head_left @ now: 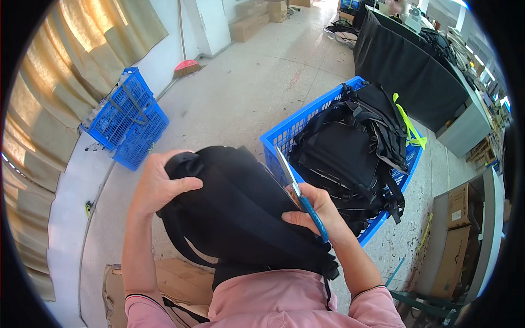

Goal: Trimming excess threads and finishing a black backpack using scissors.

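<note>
A black backpack [235,202] lies across my lap, its padded straps trailing toward my body. My left hand [161,183] is closed on its upper left end, thumb on top and fingers hidden behind the fabric. At the opposite edge, my right hand [320,210] holds a pair of scissors [307,206] with blue handles, the metal blades pointing up and away from me. The thumb of that hand also presses on the backpack's edge. How the other fingers sit is partly hidden.
Just beyond my right hand stands a blue plastic crate [279,136] piled with black backpacks [344,147], a neon yellow strap [407,123] among them. Stacked blue crates [128,120] are by the curtain [71,82]. Cardboard boxes [456,240] fill a shelf at right. A broom [187,66] leans far left.
</note>
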Demonstrator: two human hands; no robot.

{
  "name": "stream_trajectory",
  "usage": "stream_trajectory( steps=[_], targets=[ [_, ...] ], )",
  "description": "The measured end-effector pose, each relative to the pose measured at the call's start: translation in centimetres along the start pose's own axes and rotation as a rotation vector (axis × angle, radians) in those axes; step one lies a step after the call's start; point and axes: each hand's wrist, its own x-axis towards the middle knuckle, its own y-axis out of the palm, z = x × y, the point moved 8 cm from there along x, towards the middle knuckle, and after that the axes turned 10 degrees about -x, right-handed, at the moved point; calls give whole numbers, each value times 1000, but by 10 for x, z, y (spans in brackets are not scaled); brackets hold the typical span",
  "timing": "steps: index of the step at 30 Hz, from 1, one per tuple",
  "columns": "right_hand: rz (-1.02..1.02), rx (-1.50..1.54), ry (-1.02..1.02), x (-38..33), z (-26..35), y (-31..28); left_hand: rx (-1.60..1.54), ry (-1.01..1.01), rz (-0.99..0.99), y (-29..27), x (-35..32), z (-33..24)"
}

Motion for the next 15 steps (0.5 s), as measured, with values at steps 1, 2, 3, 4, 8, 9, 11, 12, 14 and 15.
stream_trajectory(
  steps=[1, 2, 3, 4, 8, 9, 11, 12, 14, 15],
  targets=[
    [-6, -8, 18, -1, -5, 1, -41, -106, 4, 3, 0, 15],
    [-7, -14, 15, -4, -8, 2, -45, -101, 1, 4, 0, 21],
    [-9, -35, 10, -7, -10, 0, -73, -81, 13, 6, 1, 24],
    [-11, -51, 6, -7, -13, -3, -97, -65, 26, 10, 1, 26],
    [-20, -312, -63, -12, -2, -18, -215, -50, 70, 20, 3, 24],
    [-23, -400, -89, -13, 3, -20, -217, -45, 72, 21, 3, 23],
    [-33, -492, -114, -14, 11, -24, -207, -2, 78, 25, 2, 20],
    [-17, -520, -122, -16, 17, -24, -210, 5, 81, 27, 2, 20],
    [-6, -550, -135, -16, 28, -26, -181, 41, 81, 29, 1, 15],
    [0, -601, -152, -16, 34, -27, -181, 48, 82, 31, 1, 14]
  ],
)
